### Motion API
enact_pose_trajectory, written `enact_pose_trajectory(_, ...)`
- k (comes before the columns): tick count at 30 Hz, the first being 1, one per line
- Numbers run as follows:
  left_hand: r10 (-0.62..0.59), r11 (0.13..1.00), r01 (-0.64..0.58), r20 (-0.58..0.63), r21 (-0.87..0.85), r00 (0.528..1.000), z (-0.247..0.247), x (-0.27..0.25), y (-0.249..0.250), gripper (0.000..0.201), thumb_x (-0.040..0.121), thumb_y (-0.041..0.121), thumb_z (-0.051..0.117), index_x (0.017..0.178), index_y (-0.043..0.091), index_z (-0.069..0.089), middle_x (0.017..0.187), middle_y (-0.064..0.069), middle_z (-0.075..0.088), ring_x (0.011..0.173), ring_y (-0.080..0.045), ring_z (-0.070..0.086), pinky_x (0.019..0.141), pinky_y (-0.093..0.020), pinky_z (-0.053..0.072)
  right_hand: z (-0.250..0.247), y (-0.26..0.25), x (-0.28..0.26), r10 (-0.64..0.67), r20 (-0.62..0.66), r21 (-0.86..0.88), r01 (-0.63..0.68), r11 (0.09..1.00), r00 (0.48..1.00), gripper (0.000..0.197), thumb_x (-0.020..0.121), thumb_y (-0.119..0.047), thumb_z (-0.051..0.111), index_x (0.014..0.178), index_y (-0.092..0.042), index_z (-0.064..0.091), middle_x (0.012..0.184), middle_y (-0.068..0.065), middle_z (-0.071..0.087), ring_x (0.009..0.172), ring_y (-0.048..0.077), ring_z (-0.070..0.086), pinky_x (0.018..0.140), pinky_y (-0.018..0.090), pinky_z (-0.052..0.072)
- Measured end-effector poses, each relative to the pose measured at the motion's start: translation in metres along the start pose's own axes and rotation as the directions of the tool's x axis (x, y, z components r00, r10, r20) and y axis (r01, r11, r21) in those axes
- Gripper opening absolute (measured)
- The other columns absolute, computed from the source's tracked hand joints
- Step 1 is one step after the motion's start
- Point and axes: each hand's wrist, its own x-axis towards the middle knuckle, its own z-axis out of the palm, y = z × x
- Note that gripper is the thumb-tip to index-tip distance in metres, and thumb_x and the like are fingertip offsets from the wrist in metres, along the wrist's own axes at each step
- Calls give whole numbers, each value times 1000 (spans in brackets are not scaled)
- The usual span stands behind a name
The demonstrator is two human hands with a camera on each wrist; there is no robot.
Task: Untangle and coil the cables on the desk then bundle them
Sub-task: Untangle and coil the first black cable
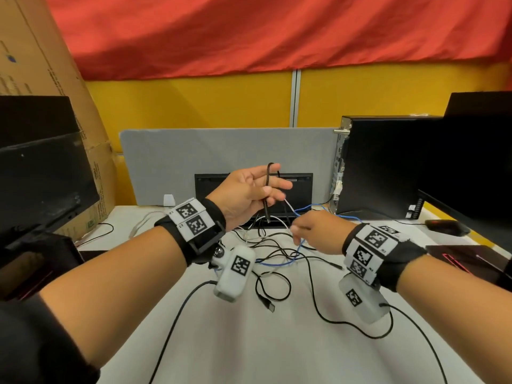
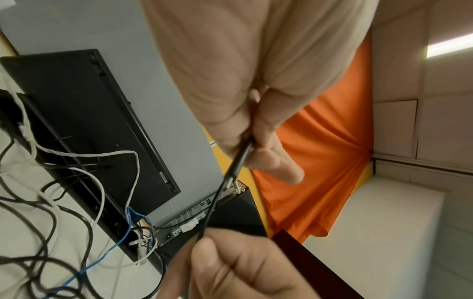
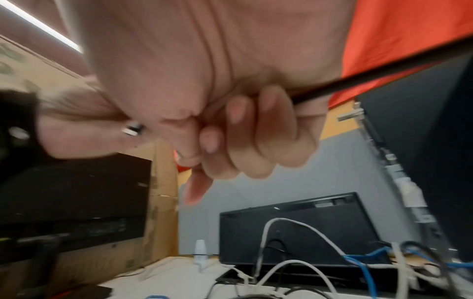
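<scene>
L hand point(image 1: 246, 194): raised above desk, thumb + fingers pinch black cable point(image 1: 267, 189), which loops over the fingertips, end hanging down.
R hand point(image 1: 318, 232): lower, just right of L hand, fingers curled round the same black cable.
Cable tangle point(image 1: 277, 250): on white desk point(image 1: 249, 342) under + between both hands; black, white, blue cable point(image 1: 304, 210) mixed.
Behind hands: keyboard point(image 1: 299, 180) on edge vs grey divider point(image 1: 221, 151).
PC tower point(image 1: 388, 167): right of R hand.
</scene>
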Motion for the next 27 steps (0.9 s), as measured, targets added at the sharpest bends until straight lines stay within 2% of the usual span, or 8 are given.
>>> enact_pose_trajectory(4,15,998,-19,-77,-52,997,-3,1,-11,59,87,-28,33,138,1,41,121,-23,65,112,-30,65,95,-35,53,-8,-31,-9,-53,57,48,50,998,997,40,102,-33,39,77,-18,67,72,-3,56,68,11,53,65,24,42)
enact_pose_trajectory(9,21,992,-10,-94,122,995,-6,-1,-17,67,82,-30,36,137,6,45,124,-15,65,118,-19,62,102,-32,47,-25,-49,-20,-55,81,194,39,980,995,35,100,-29,45,71,-18,63,57,-4,44,43,3,39,49,16,36)
enact_pose_trajectory(12,0,975,17,-73,221,997,-4,-5,-18,69,81,-31,34,138,5,46,124,-16,65,118,-22,62,106,-37,45,-37,-56,-22,-65,95,398,22,917,993,31,99,-21,46,73,-12,60,52,-4,42,42,8,33,42,22,31)
enact_pose_trajectory(16,-38,964,30,23,264,999,-1,-13,-17,66,78,-33,31,132,-1,52,114,-25,67,106,-31,67,105,-41,45,-51,-53,-18,-65,-59,406,83,910,996,32,99,-22,46,74,-13,62,46,-10,41,36,2,33,38,13,29)
enact_pose_trajectory(18,-73,967,43,111,250,991,-1,-16,-13,63,76,-32,27,128,-7,54,108,-28,68,98,-32,70,95,-36,53,-54,-46,-13,-40,-161,336,93,937,986,33,100,-29,47,75,-14,64,50,-10,45,41,0,38,46,11,34)
enact_pose_trajectory(21,-122,957,87,114,277,986,1,-17,-9,55,79,-25,27,122,-8,57,80,-21,68,67,-22,67,79,-30,53,-53,-36,-5,-24,-297,306,119,945,955,34,98,-33,51,78,-9,66,55,-5,46,44,-1,38,47,7,33)
enact_pose_trajectory(24,-129,966,107,80,234,988,3,-14,-10,48,83,-13,27,120,-12,57,54,-10,52,50,-18,42,97,-51,44,-47,-29,0,-30,-389,352,178,919,921,32,94,-32,58,84,-3,66,69,6,62,63,6,53,65,18,44)
enact_pose_trajectory(27,-171,973,152,102,172,980,2,-13,-11,39,95,5,32,119,-10,60,43,-1,36,44,-14,32,104,-46,45,-39,-25,6,-27,-421,358,193,914,907,32,94,-34,58,83,-5,62,68,6,55,62,14,46,61,28,41)
